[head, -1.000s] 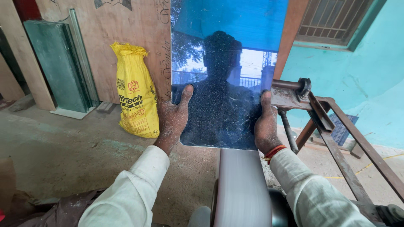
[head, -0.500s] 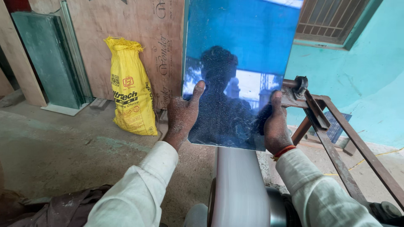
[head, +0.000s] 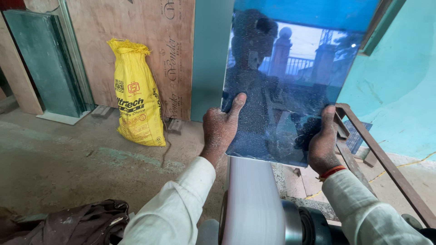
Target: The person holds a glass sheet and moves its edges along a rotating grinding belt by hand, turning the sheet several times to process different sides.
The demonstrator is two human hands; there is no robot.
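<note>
Glass sheet [head: 290, 77] raised higher than before, left hand [head: 220, 129] and right hand [head: 323, 143] clamped on its edges

Dusty concrete floor [head: 68, 163], plywood sheet [head: 136, 50] being leaned against turquoise wall [head: 399, 81], yellow sack [head: 136, 100], glass panes [head: 45, 63] being stored upright

The glass sheet [head: 295, 77] runs off the top edge; it hides most fingers [head: 237, 103].

Obstacles around the glass sheet [head: 290, 77]: rusty steel frame [head: 381, 159] just beside its right edge, belt wheel [head: 252, 204] directly below. Left of it, bare floor [head: 68, 159] reaches the yellow sack [head: 136, 95].
</note>
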